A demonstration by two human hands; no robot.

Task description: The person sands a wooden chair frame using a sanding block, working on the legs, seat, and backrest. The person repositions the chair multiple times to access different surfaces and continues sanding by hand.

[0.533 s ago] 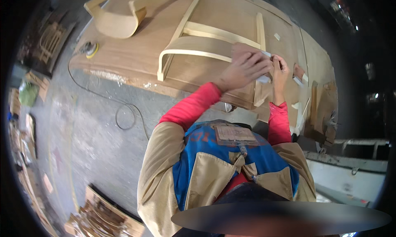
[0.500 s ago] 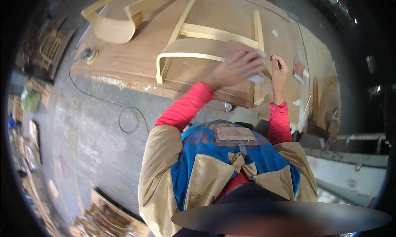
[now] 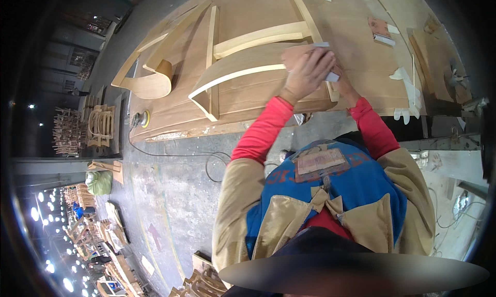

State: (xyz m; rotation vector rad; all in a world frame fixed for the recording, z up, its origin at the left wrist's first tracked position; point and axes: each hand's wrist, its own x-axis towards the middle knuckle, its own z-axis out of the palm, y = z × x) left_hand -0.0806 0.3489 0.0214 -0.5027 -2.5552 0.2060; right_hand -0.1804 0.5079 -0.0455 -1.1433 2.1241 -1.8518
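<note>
My left hand (image 3: 308,68) presses down flat on a brown sandpaper sheet (image 3: 292,53) that lies over the curved top rail (image 3: 235,69) of a pale wooden frame. Just behind it is my right hand (image 3: 342,84), mostly hidden, pinching the sheet's white edge (image 3: 332,77) at the rail's right end. Both red-sleeved forearms reach up from my chest to the same spot. The frame lies on a large wooden workbench (image 3: 248,8), with a straight crosspiece (image 3: 258,37) beyond the rail.
A bent plywood piece (image 3: 150,82) lies at the bench's left end. A round sander (image 3: 140,119) sits at the bench edge, its cable (image 3: 206,160) looping over the concrete floor. White gloves (image 3: 408,90) and a sanding block (image 3: 380,28) lie to the right. Chair frames are stacked far left.
My left hand has slid a little along the curved rail with the sandpaper under it. The right hand stays at the rail's right end.
</note>
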